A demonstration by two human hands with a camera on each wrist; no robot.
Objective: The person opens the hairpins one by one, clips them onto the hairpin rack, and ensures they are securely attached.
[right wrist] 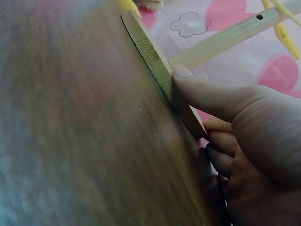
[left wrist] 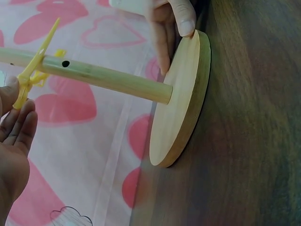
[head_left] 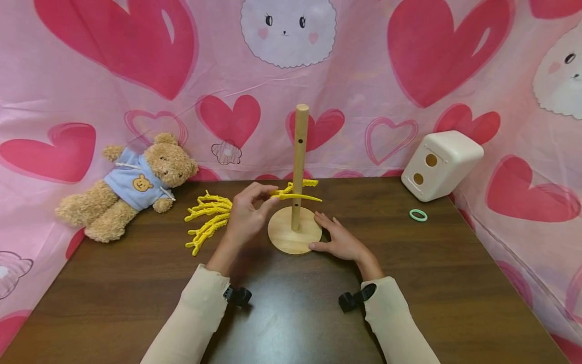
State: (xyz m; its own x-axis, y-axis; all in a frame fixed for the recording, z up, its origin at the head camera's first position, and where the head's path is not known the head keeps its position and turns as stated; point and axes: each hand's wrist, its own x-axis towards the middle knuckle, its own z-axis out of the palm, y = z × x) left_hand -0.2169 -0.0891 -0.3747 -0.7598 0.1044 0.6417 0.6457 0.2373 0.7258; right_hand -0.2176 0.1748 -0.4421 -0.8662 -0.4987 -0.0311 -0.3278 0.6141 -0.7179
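My left hand (head_left: 247, 212) pinches one end of a yellow plastic alligator hair clip (left wrist: 33, 68) between thumb and fingers. The clip's two long arms stand spread apart, one in front of the wooden post (head_left: 300, 162) and the other behind it, low on the post in the head view. This post, with dark holes in it, rises upright from a round wooden base (head_left: 284, 237). At the base's right edge my right hand (head_left: 343, 242) holds on, thumb (right wrist: 193, 82) over the rim and fingers along the side. Several more yellow clips (head_left: 213, 208) lie left of my left hand.
A teddy bear (head_left: 141, 172) in a blue top leans at the back left. Toward the back right stand a white box (head_left: 454, 162) with two round holes and a small mint-green ring (head_left: 418, 215). Pink heart-printed cloth (head_left: 364, 91) hangs behind the brown table (head_left: 291, 313).
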